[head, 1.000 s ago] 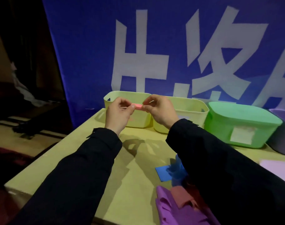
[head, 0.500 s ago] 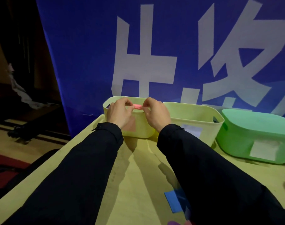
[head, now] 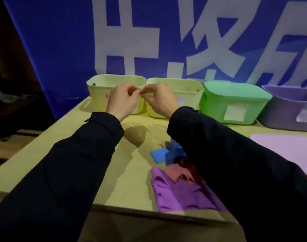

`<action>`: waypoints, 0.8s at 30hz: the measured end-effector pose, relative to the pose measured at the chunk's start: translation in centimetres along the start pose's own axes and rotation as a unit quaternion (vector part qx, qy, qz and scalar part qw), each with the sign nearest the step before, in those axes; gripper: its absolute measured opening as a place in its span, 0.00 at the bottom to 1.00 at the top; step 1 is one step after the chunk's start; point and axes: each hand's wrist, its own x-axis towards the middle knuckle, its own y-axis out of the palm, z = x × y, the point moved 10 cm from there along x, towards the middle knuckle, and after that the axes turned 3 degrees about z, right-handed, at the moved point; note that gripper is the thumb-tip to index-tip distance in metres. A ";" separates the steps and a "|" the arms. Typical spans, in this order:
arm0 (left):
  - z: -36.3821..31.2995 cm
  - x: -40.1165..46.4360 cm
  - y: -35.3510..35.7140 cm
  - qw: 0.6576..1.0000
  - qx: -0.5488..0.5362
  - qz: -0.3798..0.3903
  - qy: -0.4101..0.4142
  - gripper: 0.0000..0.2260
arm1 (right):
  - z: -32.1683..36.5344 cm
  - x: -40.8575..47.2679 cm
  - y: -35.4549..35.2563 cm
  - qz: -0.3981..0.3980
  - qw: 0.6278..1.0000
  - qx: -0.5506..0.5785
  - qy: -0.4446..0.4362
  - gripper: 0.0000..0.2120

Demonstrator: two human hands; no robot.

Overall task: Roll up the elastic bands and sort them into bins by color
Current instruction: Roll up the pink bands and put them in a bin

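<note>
Head view, landmark: the left yellow bin, first in a row at the back of the table.
Left hand: raised in front of that bin's near wall, fingers curled, tips pinched together against the other hand's.
Right hand: just right of the bin's right corner, in front of the second yellow bin, fingers curled and pinching at the same spot.
Pink band: only a tiny pale speck shows between the two pinches; I judge it is the rolled band, nearly hidden.
Change: half a second ago a short pink length showed between the hands; now the fingertips have closed in until they meet, and the view has swung right and down.
Meaning: the roll looks close to finished, so the drop into a bin should come soon; which bin takes pink cannot be told, the labels being unreadable.
Other bins: a green bin right of the second yellow one, then a purple bin at the far right.
Waiting bands: well nearer than the landmark bin, a blue band, a reddish band and a purple band lie heaped by the right sleeve.
Lilac sheet: flat, in front of the purple bin.
Backdrop: blue banner behind the bins.
</note>
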 end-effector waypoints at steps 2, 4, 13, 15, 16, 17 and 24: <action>-1.6 -1.8 1.8 1.000 -0.010 0.025 0.006 0.07 | -1.4 -2.3 -1.2 0.006 1.000 0.016 0.018 0.09; -2.9 -3.2 3.8 0.998 -0.012 0.059 0.008 0.07 | -2.9 -4.6 -2.0 0.019 0.999 0.024 0.041 0.08; -6.6 -9.6 10.3 0.939 0.096 0.331 -0.012 0.12 | -7.0 -12.7 -4.5 0.095 0.992 0.045 0.073 0.06; -6.9 -12.0 11.0 0.896 0.149 0.417 -0.011 0.17 | -7.4 -14.0 -4.7 0.103 0.990 0.065 0.075 0.05; -7.0 -13.3 11.2 0.875 0.165 0.454 -0.010 0.18 | -7.6 -14.5 -4.9 0.105 0.989 0.072 0.074 0.05; -7.2 -14.6 11.3 0.857 0.175 0.484 -0.011 0.19 | -7.6 -15.0 -5.0 0.107 0.989 0.074 0.070 0.05; -7.8 -16.8 12.0 0.829 0.318 0.450 0.093 0.10 | -7.1 -16.3 -5.7 0.104 0.988 0.091 0.063 0.05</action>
